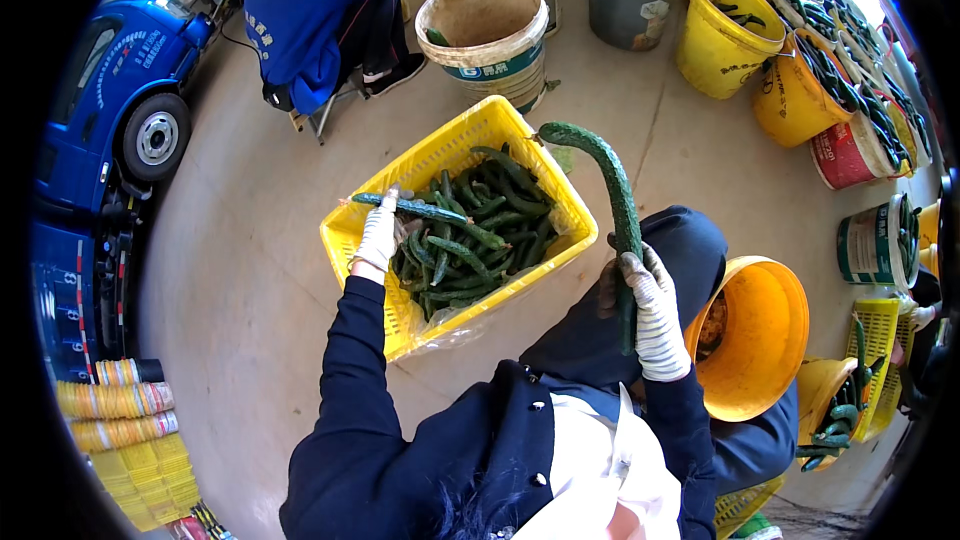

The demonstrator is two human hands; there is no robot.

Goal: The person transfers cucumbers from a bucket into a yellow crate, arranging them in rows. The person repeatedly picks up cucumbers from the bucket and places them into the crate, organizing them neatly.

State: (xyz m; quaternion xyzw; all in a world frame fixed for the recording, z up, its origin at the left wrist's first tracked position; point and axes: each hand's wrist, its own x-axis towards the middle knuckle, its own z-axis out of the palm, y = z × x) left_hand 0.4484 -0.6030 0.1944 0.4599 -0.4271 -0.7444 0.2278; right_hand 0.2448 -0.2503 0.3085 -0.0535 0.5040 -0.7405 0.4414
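Note:
My left hand (380,232), in a white striped glove, grips a slim cucumber (411,207) over the left part of a yellow plastic crate (457,334). Short, partly curved cucumbers (480,225) fill the crate, which has a clear plastic liner. In my right hand (646,307), gloved with dark stained fingers, is a long cucumber (621,195) held upright, its upper end bending left beyond the crate's right corner. An orange bucket (765,337) lies tilted beside my right arm, its mouth facing me.
A dirty white bucket (480,52) stands beyond the crate. Yellow buckets (720,52) and others of cucumbers line the right side. A seated person (322,15) in blue works at the upper left. A blue truck (112,105) and stacked yellow crates (150,480) are at left.

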